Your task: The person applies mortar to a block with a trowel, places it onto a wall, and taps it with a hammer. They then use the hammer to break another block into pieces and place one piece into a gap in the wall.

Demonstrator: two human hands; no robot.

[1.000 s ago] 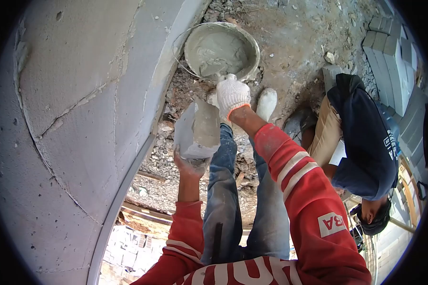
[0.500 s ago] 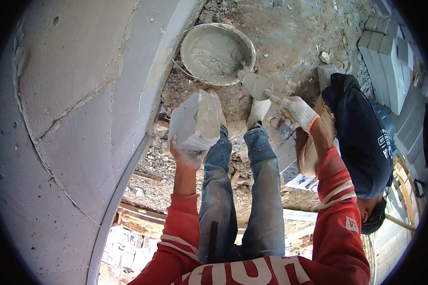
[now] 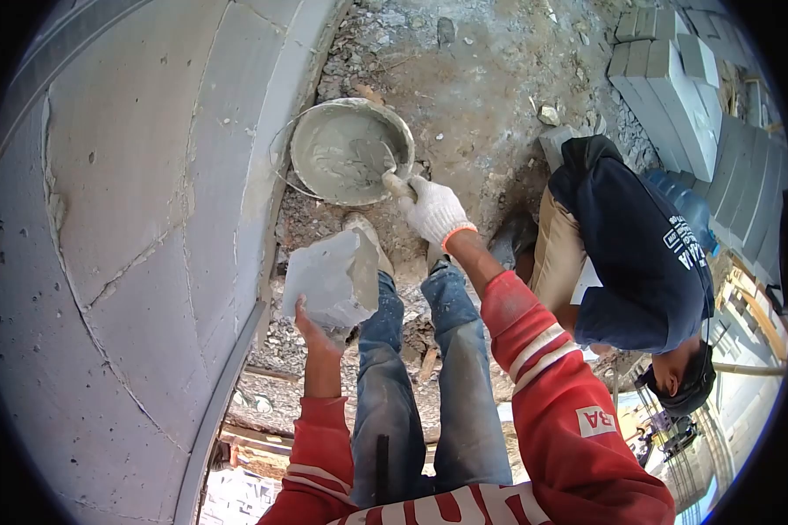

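My bare left hand (image 3: 318,339) grips a light grey block (image 3: 324,278) from its near side, with the thumb along one face. Grey mortar is smeared on the block's right side. A white knitted glove with an orange cuff covers my right hand (image 3: 436,213), which is closed around the handle of a trowel (image 3: 398,185). The trowel reaches over the near right rim of a round bucket (image 3: 298,162), and most of its blade is hidden in the wet mortar (image 3: 334,153). The bucket stands on the ground beyond the block, its wire handle hanging to the left.
A pale block wall (image 3: 140,227) with mortared joints rises along my left. On my right, a person in a dark hoodie (image 3: 643,249) bends over close by. Grey blocks (image 3: 665,101) are stacked behind them, beside a blue water jug (image 3: 687,206). Rubble covers the ground.
My right hand has moved left with the trowel, from beside the bucket to its rim, and the blade has gone into the mortar. The block stays in my left hand; the view has shifted.
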